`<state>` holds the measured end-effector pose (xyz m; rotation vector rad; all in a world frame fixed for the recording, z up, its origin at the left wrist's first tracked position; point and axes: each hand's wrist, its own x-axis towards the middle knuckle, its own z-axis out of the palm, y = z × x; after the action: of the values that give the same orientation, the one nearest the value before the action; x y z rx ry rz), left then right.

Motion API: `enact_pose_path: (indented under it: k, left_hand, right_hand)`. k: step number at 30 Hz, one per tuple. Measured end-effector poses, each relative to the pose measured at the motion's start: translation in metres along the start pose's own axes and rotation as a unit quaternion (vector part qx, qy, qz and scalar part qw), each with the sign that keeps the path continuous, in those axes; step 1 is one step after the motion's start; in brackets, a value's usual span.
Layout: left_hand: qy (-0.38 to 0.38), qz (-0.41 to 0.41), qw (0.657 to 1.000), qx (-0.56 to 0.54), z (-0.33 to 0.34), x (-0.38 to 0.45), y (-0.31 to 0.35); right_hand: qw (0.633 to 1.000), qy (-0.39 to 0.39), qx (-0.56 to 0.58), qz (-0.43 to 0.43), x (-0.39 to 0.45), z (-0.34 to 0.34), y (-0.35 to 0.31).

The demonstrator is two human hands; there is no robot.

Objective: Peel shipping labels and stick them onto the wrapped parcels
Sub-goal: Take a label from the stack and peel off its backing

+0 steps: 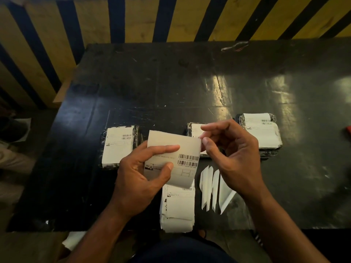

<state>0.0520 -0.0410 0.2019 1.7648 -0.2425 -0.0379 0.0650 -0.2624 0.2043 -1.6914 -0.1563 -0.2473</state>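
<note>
I am holding one shipping label (171, 158) up over the dark counter (133, 88) with both of my hands. My left hand (140, 173) is curling around the left side of the label, with the thumb pressing on the front and a long finger lying across the top part. My right hand (231, 154) is pinching the top right corner of the label between the thumb and a finger, and the other fingers are bending loosely above it. The label is white with two barcodes on it, and its bottom edge is curving a little.

Three wrapped parcels are sitting on the counter behind my hands. The left parcel (120, 147) is wearing a white label on top. The middle parcel (193, 130) is partly hiding behind my right hand, and I am seeing a bit of white label on it. The right parcel (260, 133) is also wearing a white label.

One stack of labels (177, 207) is lying on the counter right under the label I am holding, close to the near edge. Just to the right of the stack, four white paper strips (214, 188) are lying side by side

A small wire thing (235, 46) is lying far back on the counter, and something red (348, 130) is peeking in at the right edge
</note>
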Motion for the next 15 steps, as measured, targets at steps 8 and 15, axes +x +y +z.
enact_pose_path:
  k: [8,15]
  left_hand:
    - [-0.011,-0.011,1.000,-0.023,-0.0006,0.0043,-0.0024]
    - [-0.012,-0.010,1.000,-0.002,0.0005,0.0077,-0.0057]
  right_hand:
    - [0.999,-0.012,0.030,0.014,0.0015,-0.0019,-0.0039]
    - [0.998,-0.018,0.057,0.026,0.0016,-0.0001,-0.0080]
